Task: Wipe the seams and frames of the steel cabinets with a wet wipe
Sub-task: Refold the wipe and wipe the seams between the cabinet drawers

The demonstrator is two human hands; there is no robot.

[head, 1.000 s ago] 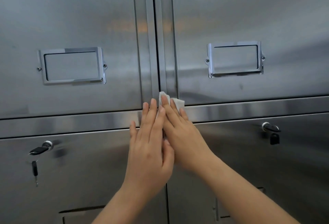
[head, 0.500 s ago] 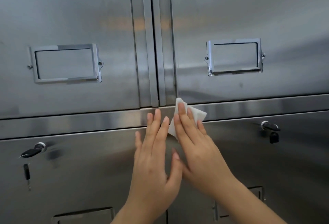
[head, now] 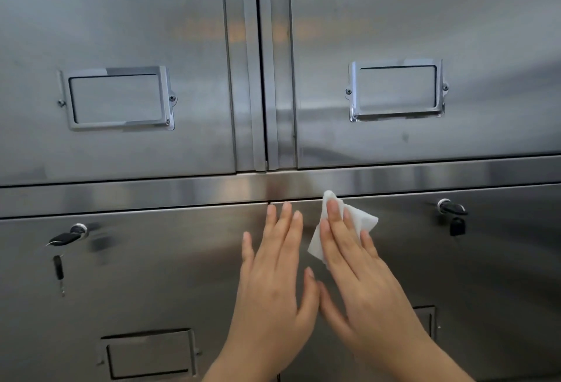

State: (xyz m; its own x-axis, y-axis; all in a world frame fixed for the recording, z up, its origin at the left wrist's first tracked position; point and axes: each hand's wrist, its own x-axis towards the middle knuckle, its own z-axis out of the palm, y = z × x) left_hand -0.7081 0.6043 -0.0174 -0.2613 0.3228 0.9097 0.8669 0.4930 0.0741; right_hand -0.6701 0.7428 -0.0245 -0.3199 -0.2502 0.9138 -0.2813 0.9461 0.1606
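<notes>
Right hand (head: 361,284), fingers straight, presses wet wipe (head: 364,219), its twelve o'clock tip at seam (head: 394,194); left hand (head: 273,290) flat. Advise firm lengthwise strokes.

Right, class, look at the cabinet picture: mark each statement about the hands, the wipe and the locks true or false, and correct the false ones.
1. The right hand presses the white wipe against the lower right door with straight fingers. True.
2. The left hand holds a second wipe. False: it lies flat and bare on the steel, holding nothing.
3. A key sits in the lock on the left. True.
4. The wipe lies on the vertical seam. False: it is below and to the right of that seam, its top corner at the horizontal rail.
</notes>
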